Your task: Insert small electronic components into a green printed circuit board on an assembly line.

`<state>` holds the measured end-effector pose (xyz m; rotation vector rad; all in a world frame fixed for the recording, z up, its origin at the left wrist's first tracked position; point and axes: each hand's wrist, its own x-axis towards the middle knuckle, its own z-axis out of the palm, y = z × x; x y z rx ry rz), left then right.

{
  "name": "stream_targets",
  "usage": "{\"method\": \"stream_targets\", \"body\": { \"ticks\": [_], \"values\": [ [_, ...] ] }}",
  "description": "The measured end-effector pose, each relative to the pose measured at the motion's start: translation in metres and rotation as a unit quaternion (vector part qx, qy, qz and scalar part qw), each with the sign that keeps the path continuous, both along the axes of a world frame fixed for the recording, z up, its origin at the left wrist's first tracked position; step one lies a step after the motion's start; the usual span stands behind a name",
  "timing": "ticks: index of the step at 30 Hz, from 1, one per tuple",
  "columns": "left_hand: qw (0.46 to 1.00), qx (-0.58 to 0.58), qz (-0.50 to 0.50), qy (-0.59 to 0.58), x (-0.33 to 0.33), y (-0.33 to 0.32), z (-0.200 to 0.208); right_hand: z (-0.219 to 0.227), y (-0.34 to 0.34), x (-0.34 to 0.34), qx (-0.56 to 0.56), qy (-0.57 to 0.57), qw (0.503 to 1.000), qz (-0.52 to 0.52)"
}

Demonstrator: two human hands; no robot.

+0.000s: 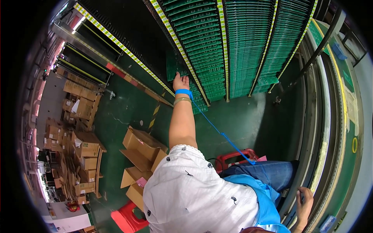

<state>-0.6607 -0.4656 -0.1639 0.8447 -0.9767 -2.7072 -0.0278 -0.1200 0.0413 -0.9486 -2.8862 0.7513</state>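
My left hand [181, 82] reaches up to a tall rack and pinches the near edge of a green circuit board [171, 66]. A blue wrist strap [183, 92] and a pale bangle [182, 100] circle that wrist. From the strap a coiled blue cord [229, 140] runs down to my lap. Beside the hand, columns of green circuit boards [208, 50] fill the rack slots between numbered yellow strips [223, 46]. At lower right, my right hand [305, 204] hangs by the bench rail [319, 174], its fingers loosely bent and apart, with nothing visible in them.
Open cardboard boxes [136, 149] and a red plastic stool [128, 218] stand on the green floor at left. Another red stool [237, 156] is near my legs. Stacked cartons [86, 149] sit farther left. A long conveyor bench with a yellow tape roll [354, 145] lines the right side.
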Motion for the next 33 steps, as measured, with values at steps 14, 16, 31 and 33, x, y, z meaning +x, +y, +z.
{"method": "stream_targets", "body": {
  "ticks": [14,16,31,33],
  "values": [
    [0.998,-0.012,0.052,-0.014,0.078,0.009,0.007,-0.003,0.004,0.002,0.013,0.030,0.999,0.036],
    [0.997,0.050,-0.003,0.061,0.072,-0.006,-0.005,-0.009,0.008,0.006,0.003,0.049,0.998,0.029],
    [0.969,0.106,-0.224,0.000,0.419,0.000,-0.016,0.003,0.024,0.022,-0.016,0.121,0.979,0.163],
    [0.938,0.054,-0.339,0.036,0.429,0.024,0.023,0.007,0.027,0.023,-0.043,0.164,0.975,0.141]
  ]
}}
